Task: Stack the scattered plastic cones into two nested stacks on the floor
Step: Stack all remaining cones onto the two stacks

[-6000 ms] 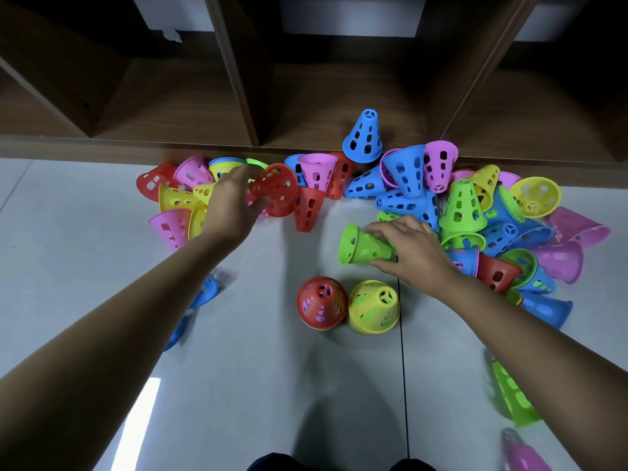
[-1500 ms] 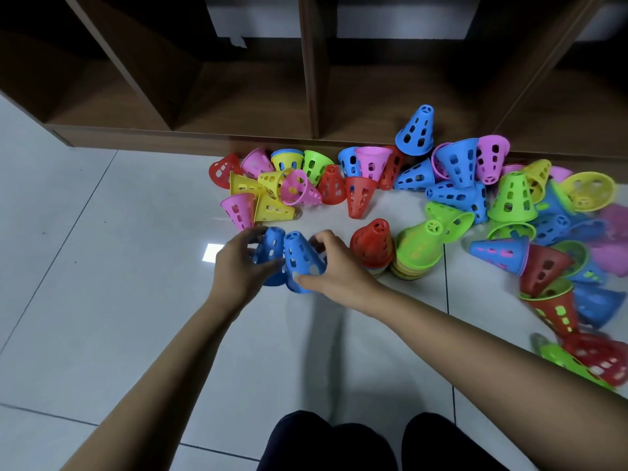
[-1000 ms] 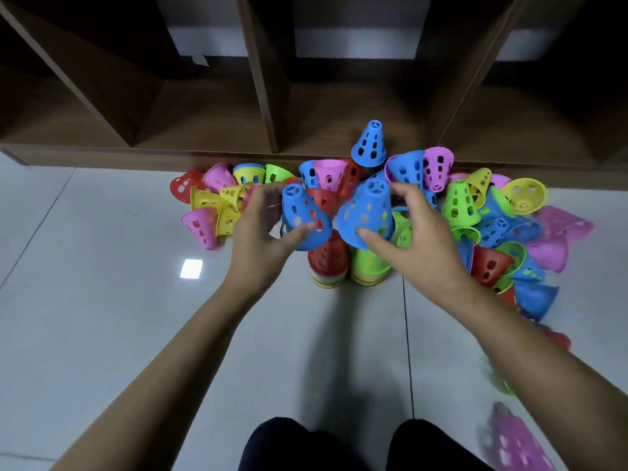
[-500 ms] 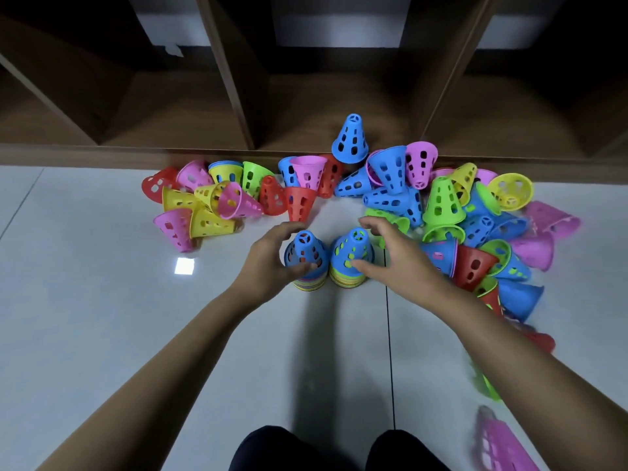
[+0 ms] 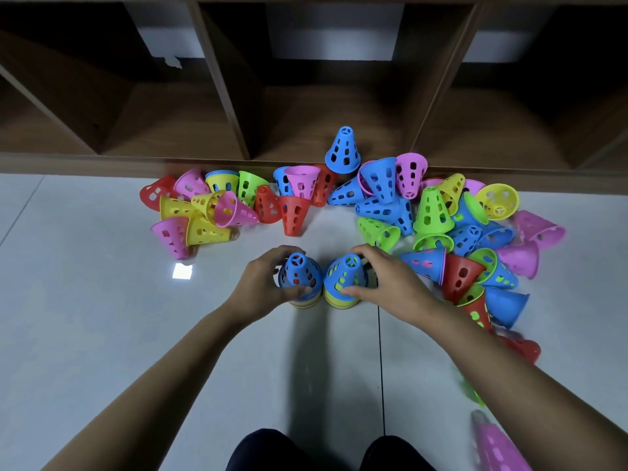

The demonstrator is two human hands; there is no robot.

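Grey floor [image 5: 102,334]: tiled, bearing everything.
Wooden shelf [image 5: 306,124]: open compartments along the back.
Loose cones [image 5: 433,209]: scattered before the shelf.
Left stack [image 5: 300,277]: blue-topped, upright on the floor, gripped by left hand [image 5: 258,290].
Right stack [image 5: 345,277]: blue-topped, just beside it, gripped by right hand [image 5: 394,283].

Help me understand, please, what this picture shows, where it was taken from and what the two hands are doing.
There is no machine here: a person wears a wide-angle camera on the head, which looks down at their own bare arms. This single picture comes from it. The left hand grips the left stack of nested cones, and the right hand grips the right stack; each stack stands on the grey floor with a blue cone on top. Beyond them, many loose cones in red, pink, yellow, green and blue lie scattered before a wooden shelf unit.
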